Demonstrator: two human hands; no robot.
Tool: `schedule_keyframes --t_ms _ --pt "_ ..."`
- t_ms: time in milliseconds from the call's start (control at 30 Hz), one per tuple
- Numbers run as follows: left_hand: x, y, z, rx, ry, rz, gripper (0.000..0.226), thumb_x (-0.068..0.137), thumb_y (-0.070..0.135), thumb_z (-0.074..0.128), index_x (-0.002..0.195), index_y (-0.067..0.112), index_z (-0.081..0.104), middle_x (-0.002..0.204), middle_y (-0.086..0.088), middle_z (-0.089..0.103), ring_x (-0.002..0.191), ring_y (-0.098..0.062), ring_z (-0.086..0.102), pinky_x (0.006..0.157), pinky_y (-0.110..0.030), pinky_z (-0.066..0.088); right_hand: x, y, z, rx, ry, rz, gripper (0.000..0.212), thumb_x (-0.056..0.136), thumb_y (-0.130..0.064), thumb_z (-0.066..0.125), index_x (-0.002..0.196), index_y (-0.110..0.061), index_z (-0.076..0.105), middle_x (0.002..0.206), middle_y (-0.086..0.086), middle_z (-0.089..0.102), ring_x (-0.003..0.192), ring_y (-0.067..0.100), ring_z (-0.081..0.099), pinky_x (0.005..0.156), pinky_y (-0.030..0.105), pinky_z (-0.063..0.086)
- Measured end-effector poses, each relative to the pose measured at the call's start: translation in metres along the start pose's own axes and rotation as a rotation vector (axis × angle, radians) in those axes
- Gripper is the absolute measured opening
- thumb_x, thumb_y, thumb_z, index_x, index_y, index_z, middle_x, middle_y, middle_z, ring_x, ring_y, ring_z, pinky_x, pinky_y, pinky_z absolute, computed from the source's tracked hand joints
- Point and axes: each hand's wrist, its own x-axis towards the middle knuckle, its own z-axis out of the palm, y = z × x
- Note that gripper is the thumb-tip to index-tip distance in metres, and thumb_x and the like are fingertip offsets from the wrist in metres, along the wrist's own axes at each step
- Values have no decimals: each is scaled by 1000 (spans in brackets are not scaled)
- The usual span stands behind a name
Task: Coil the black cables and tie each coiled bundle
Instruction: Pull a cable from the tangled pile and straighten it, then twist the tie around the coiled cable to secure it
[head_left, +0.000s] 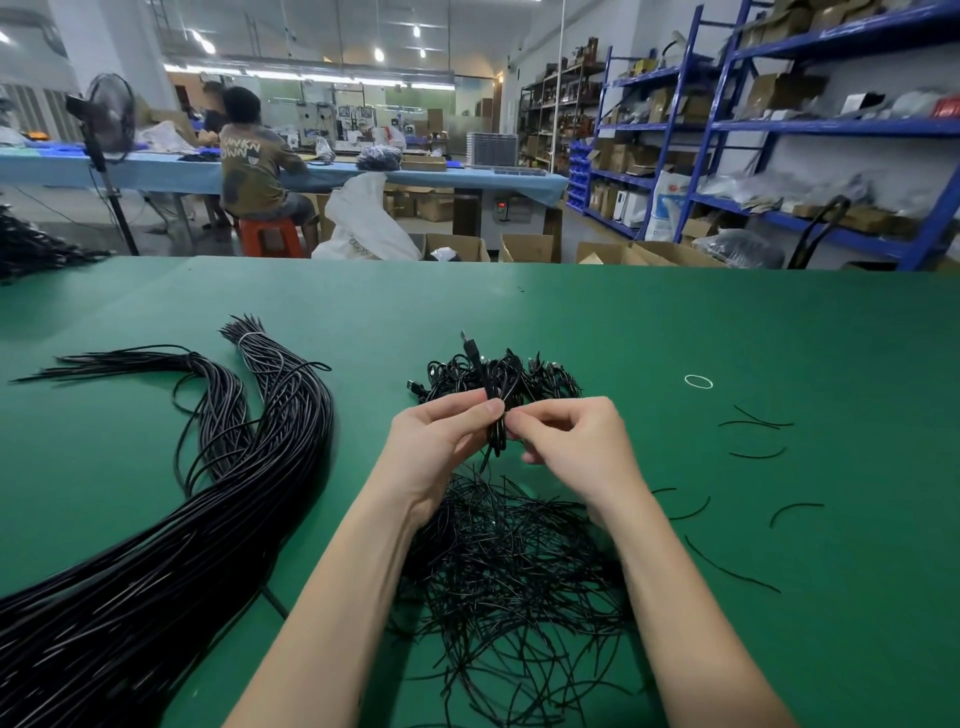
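My left hand (441, 441) grips a coiled black cable bundle (493, 410) upright above the green table (675, 322), its plug end pointing up. My right hand (566, 441) pinches at the bundle's middle from the right; whether a tie sits between its fingers is hidden. Behind the hands lies a pile of coiled bundles (545, 379). Under my wrists spreads a heap of thin black twist ties (509, 582). A long thick sheaf of straight black cables (171, 545) runs along the left side.
Loose single ties (758, 421) and a white rubber band (698, 382) lie on the right part of the table. A second black cable heap (31, 249) sits at the far left edge. Beyond the table a person sits at a blue bench; blue shelves stand right.
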Motion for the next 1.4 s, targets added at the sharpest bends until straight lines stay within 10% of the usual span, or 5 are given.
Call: schedule_keyframes --t_ms 300,767,1133,1400 --pt "4 -11 -3 -21 66 48 19 77 3 80 95 8 74 92 -9 78 86 -13 74 73 -16 56 -3 -5 6 -242 -51 -193 19 82 -52 68 66 -60 70 66 -15 72 60 7 64 54 18 49" --pt "10 -19 -6 177 48 90 16 92 16 70 106 20 76 93 2 75 83 -12 67 78 -23 57 -1 17 7 407 -27 270 10 89 -9 78 99 -11 75 74 0 78 69 11 74 63 20 58" --pt "7 -19 -14 119 106 -47 13 91 19 71 101 14 78 104 -6 75 78 -15 66 66 -21 56 80 35 10 229 129 410 20 91 -9 75 110 -9 72 93 4 73 81 20 77 81 33 64" --pt "7 -19 -12 127 108 -60 13 91 18 71 101 13 78 99 -4 74 75 -15 65 64 -20 55 59 50 15 122 196 330 18 91 -9 66 105 -15 75 88 2 76 73 15 73 68 27 61"
